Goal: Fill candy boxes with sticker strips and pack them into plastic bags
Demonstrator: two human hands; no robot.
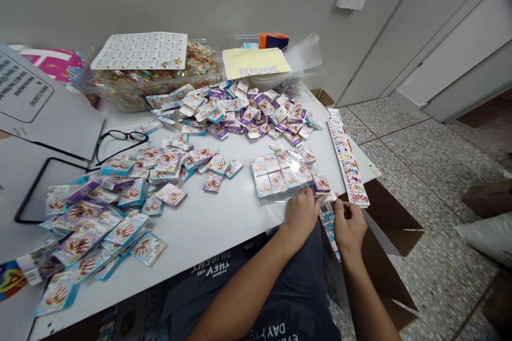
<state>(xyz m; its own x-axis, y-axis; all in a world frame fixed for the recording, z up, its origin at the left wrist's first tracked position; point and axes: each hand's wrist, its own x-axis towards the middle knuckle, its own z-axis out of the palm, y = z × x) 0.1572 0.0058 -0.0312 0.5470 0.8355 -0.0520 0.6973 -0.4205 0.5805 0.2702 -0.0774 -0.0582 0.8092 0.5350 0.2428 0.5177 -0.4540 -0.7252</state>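
Observation:
A clear plastic bag [276, 198] lies flat near the table's front edge, with two rows of small picture boxes [282, 168] inside. My left hand [301, 216] rests at the bag's lower right, its fingers closed on the plastic edge. To its right, my right hand [350, 226] pinches a bit of clear plastic [330, 199] stretched between the hands. Whether this is the same bag's edge, I cannot tell. Just above my fingertips sits a small purple box [321, 182]. Below my hands, more small boxes [328, 226] show beside the table edge.
Loose boxes are heaped at left [124, 200] and behind [248, 109]. Two clear tubs [132, 88] stand at the wall. Eyeglasses [120, 136] lie at left; a sticker strip [347, 162] lies along the right edge. Open cartons [394, 218] stand below.

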